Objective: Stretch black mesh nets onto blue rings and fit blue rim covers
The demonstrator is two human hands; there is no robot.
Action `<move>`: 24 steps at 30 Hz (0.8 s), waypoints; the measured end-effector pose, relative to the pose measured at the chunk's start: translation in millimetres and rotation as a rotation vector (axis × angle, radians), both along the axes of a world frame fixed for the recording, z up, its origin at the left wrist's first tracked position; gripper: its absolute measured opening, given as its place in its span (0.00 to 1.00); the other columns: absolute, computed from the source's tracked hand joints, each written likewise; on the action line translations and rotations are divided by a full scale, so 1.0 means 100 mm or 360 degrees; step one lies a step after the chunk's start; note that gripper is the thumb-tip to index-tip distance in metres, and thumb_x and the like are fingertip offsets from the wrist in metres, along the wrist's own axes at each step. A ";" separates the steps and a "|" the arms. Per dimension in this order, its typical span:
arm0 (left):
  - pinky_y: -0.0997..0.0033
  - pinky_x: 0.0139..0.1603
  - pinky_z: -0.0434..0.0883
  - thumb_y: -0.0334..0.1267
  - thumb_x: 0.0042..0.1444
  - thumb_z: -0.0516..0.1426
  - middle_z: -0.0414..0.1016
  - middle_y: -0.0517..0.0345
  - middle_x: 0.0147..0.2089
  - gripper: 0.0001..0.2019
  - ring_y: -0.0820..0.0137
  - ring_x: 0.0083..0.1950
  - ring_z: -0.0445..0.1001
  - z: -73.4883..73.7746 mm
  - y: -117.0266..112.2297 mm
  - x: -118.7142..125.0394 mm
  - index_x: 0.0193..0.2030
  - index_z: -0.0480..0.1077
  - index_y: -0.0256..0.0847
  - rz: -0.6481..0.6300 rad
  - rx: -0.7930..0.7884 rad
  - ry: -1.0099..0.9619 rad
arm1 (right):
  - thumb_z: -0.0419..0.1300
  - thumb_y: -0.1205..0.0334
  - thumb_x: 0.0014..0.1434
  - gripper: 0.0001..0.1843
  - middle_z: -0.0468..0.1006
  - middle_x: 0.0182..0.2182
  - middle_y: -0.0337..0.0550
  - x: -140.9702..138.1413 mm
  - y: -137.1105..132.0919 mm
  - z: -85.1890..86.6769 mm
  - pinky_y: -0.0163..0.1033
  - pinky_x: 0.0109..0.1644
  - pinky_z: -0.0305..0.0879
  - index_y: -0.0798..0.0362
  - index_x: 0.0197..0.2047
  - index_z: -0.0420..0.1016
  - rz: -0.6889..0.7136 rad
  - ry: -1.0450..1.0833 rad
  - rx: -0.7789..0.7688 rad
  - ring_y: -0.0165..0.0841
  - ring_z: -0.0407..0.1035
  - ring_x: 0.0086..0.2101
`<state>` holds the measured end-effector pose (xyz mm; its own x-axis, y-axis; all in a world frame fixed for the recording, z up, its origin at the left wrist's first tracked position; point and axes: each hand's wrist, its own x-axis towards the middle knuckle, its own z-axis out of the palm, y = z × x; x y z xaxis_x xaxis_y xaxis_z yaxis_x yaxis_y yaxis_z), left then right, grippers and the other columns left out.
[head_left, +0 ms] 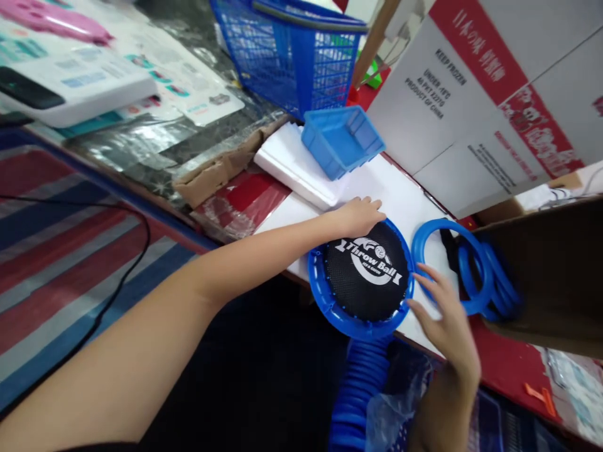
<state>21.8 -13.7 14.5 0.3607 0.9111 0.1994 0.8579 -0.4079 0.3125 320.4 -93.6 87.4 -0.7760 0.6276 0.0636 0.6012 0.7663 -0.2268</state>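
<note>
blue-rimmed disc (pixel 362 298) between hands (pixel 358 217) | rings (pixel 486 284) beside | tray (pixel 343 147), carton (pixel 471 119) beyond

In the middle of the frame, your left hand (pixel 360 216) lies over the upper rim of a round blue-rimmed disc (pixel 372 298), whose black mesh reads "Throw Ball". Your right hand (pixel 445 317), right of centre, has its fingers spread, with the fingertips at the disc's right edge. Just beyond them are loose blue rings (pixel 464 237), partly in front of a brown box flap (pixel 556 270). Below the disc, at lower centre, you have a column of blue rings (pixel 360 386). At upper centre, a light-blue tray (pixel 342 147) sits on a white stack (pixel 294 163), near a blue basket (pixel 292 59). A printed white carton (pixel 471 125) fills your upper right.
</note>
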 end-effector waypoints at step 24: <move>0.35 0.74 0.62 0.48 0.73 0.50 0.65 0.39 0.74 0.21 0.43 0.76 0.60 -0.09 -0.07 0.05 0.63 0.75 0.43 0.0287 -0.0014 -0.0254 | 0.75 0.54 0.60 0.31 0.78 0.56 0.60 -0.15 0.11 -0.46 0.59 0.56 0.77 0.53 0.63 0.75 -0.0107 -0.0238 0.0122 0.53 0.74 0.53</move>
<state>26.4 -21.1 5.7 0.1568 0.9599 0.2325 0.8560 -0.2495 0.4528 305.4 -82.2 41.6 -0.7366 0.6763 0.0004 0.6744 0.7347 -0.0738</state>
